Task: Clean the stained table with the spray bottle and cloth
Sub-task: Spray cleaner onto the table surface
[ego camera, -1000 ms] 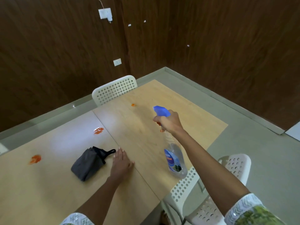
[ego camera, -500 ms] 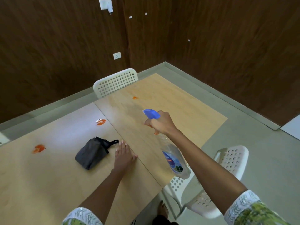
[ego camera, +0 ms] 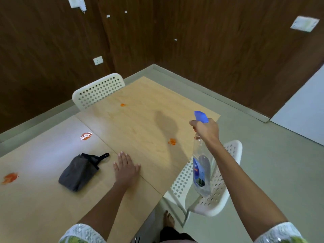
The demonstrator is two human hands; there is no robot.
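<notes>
Four orange stains [ego camera: 172,141] remain on the desk [ego camera: 140,130] (none wiped yet). The right hand [ego camera: 206,129] grips the spray bottle [ego camera: 201,171]; the left hand [ego camera: 125,168] lies flat beside the untouched cloth [ego camera: 78,171].

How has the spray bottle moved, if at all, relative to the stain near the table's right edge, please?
Yes. The spray bottle, gripped by the right hand, has swung rightward off the stain, uncovering it.

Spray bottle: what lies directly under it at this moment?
The spray bottle, gripped by the right hand, hangs past the table edge over a white perforated chair. The chair seat behind the bottle is partly covered; no stain lies beneath it.
</notes>
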